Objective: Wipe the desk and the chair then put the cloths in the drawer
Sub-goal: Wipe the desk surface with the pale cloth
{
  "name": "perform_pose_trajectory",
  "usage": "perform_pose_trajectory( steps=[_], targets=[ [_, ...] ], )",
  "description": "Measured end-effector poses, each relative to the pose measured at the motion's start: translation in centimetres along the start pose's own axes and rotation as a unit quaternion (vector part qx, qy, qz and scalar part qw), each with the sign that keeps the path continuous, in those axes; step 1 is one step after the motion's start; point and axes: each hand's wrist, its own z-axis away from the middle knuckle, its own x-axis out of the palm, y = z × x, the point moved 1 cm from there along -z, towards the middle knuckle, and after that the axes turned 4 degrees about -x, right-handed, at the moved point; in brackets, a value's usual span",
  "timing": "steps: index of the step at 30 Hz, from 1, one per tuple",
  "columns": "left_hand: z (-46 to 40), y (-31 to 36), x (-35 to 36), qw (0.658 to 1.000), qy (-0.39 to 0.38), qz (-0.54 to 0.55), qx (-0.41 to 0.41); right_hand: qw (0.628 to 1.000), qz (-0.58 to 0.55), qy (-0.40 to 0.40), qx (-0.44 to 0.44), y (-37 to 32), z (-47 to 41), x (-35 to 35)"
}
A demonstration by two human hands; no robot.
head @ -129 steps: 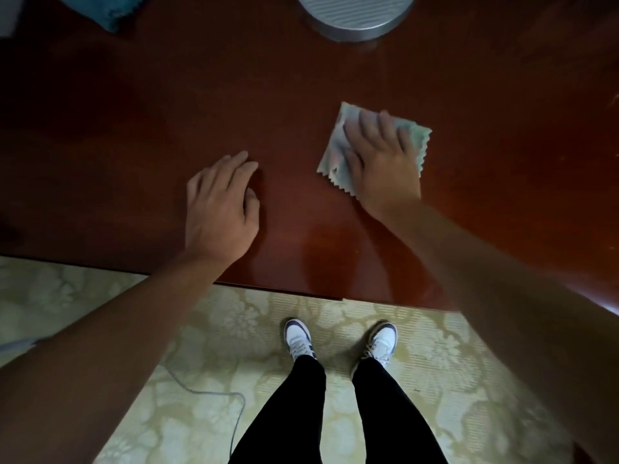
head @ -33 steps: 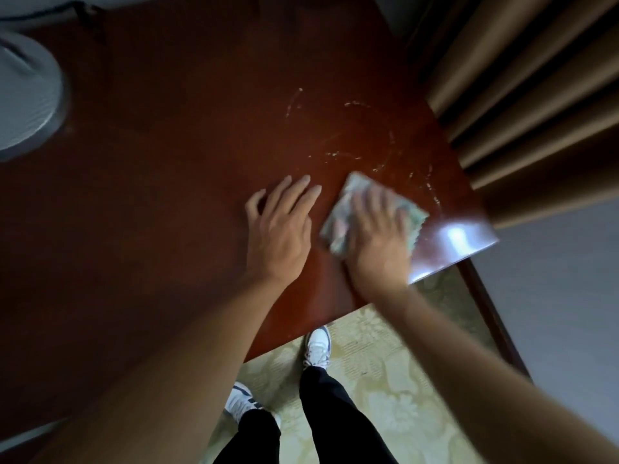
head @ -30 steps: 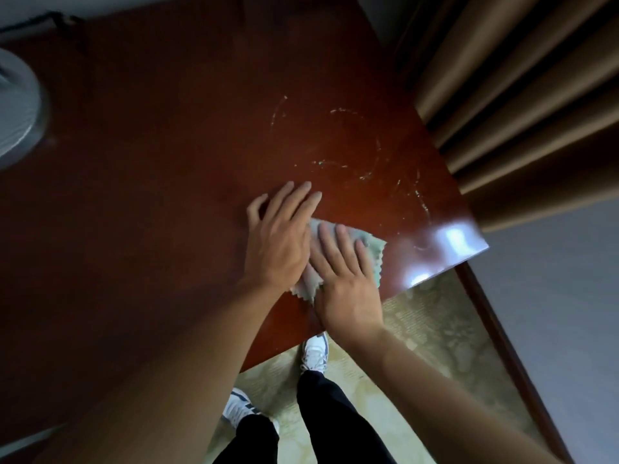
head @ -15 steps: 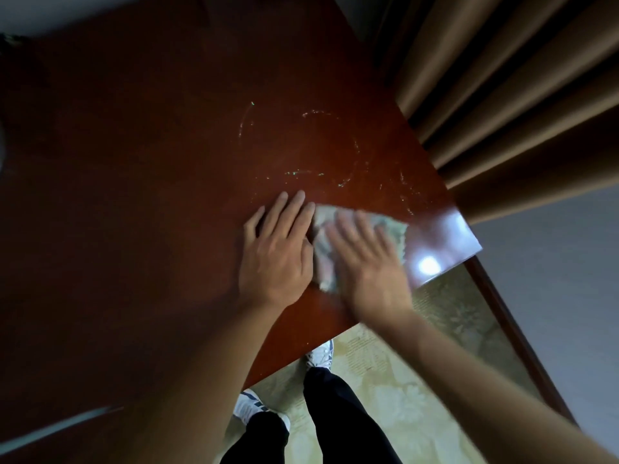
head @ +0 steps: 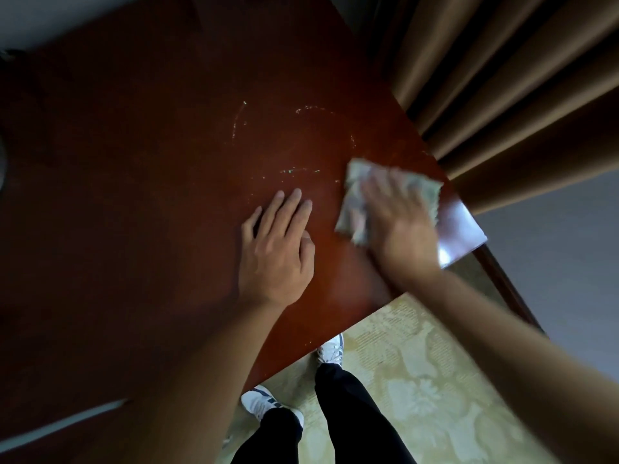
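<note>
A dark red wooden desk (head: pixel 140 169) fills most of the view, with pale scuff marks (head: pixel 294 169) on its right part. My right hand (head: pixel 398 226) presses flat on a light greenish cloth (head: pixel 351 199) near the desk's right corner, and the hand is blurred by motion. My left hand (head: pixel 278 249) rests flat on the desk just left of the cloth, fingers straight, not touching it. No chair and no drawer are in view.
Brown curtains (head: pixel 502 88) hang close behind the desk's right edge. A grey wall (head: pixel 562 269) runs along the right. Below the desk's front edge are a patterned pale carpet (head: pixel 418 390) and my shoes (head: pixel 330 349).
My right hand has slid the cloth away from my left hand, to the right and farther up the desk toward its corner. My left hand has stayed put.
</note>
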Motion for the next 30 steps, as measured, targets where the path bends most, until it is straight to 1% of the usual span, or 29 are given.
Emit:
perform_pose_trajectory(
  steps=[2,3,4,5,7,8,10,12,15,17,18,21,23,24,26,28,30],
  targets=[
    [0.1,0.0,0.0,1.0,0.001,-0.003,0.0,0.997,0.001,0.008,0.076,2.9,-2.8,-0.6],
    [0.0,-0.1,0.0,1.0,0.005,-0.002,-0.001,0.994,-0.001,0.015,0.106,2.5,-3.0,-0.6],
    [0.2,-0.1,0.1,1.0,0.008,0.0,-0.001,0.993,0.005,0.027,0.118,1.0,-2.1,-0.3],
    [0.2,-0.1,0.1,1.0,0.01,0.001,0.0,0.994,0.011,0.028,0.103,-0.8,-0.2,0.0],
    [0.2,0.0,0.1,1.0,0.009,-0.002,0.001,0.999,-0.012,0.007,0.047,-4.4,4.4,0.1],
    [0.1,0.0,0.1,1.0,0.008,-0.005,0.001,0.999,-0.021,-0.004,0.024,-5.2,6.1,-0.1],
    [0.1,0.0,0.1,1.0,0.009,-0.003,0.0,1.0,-0.022,-0.011,-0.004,-3.9,6.4,-0.1],
    [0.1,0.0,0.0,1.0,0.01,0.003,-0.002,1.0,-0.003,-0.007,0.015,-1.1,3.7,-0.1],
    [0.2,0.0,0.0,1.0,0.006,0.003,-0.002,0.995,0.025,0.014,0.092,3.3,-1.6,-0.5],
    [0.2,-0.1,0.1,1.0,0.005,0.005,-0.002,0.992,0.024,0.018,0.126,3.0,-2.4,-0.4],
    [0.2,-0.1,0.1,1.0,0.005,0.007,-0.003,0.992,0.026,0.017,0.121,2.0,-1.5,-0.4],
    [0.2,0.0,0.1,1.0,0.011,0.004,-0.001,0.999,0.0,-0.005,0.051,-2.3,4.2,-0.2],
    [0.2,0.0,0.1,1.0,0.01,0.003,0.0,0.999,-0.024,-0.008,0.028,-2.3,5.7,-0.4],
    [0.2,0.0,0.1,1.0,0.009,0.003,0.0,0.999,-0.023,-0.004,0.026,-1.1,4.8,-0.7],
    [0.2,0.0,0.1,1.0,0.008,0.004,-0.001,0.999,-0.004,0.003,0.04,1.7,0.9,-1.2],
    [0.1,-0.1,0.0,1.0,0.007,0.006,-0.001,0.997,0.003,0.01,0.083,4.8,-3.7,-1.8],
    [0.2,-0.1,0.1,1.0,0.009,0.005,0.001,0.993,-0.002,0.013,0.12,5.9,-5.7,-1.9]
  ],
)
